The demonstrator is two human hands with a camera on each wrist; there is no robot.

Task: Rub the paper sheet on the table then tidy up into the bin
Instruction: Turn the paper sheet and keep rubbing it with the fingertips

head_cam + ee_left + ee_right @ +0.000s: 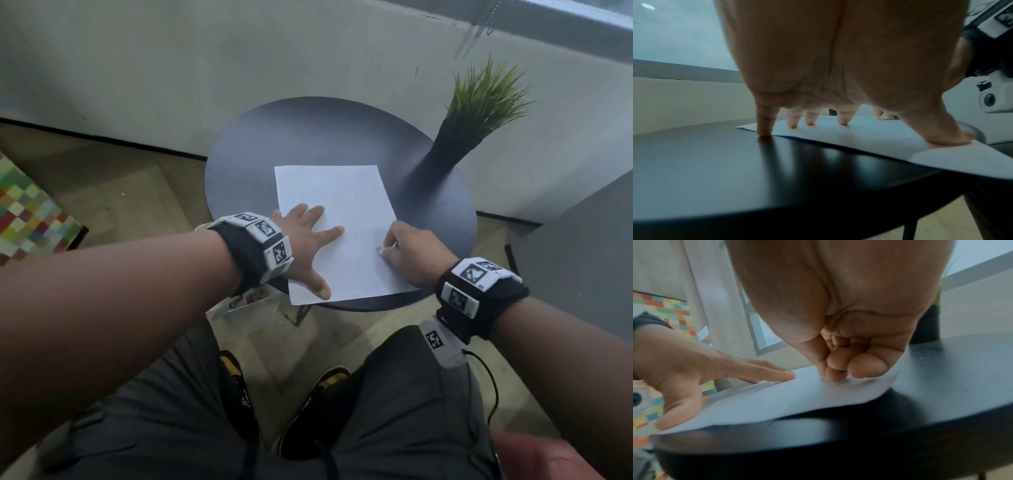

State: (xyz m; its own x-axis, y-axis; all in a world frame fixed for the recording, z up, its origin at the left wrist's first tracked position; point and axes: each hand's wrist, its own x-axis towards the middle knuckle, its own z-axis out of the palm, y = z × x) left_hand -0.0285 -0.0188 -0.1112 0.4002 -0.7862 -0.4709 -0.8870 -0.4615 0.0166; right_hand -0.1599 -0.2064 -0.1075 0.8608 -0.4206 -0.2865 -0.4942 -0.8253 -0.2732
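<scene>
My left hand [308,240] lies spread flat on the paper sheet [346,212], long axis running away from me, while my right hand [411,253], curled, pinches something small I cannot identify at its near right edge.

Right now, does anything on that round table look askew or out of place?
Slightly. The white paper sheet lies skewed on the round dark table, and its near corner juts past the table's front edge. The left hand presses it flat with spread fingers; the right hand is curled at its right edge. No tear or spill shows.
</scene>
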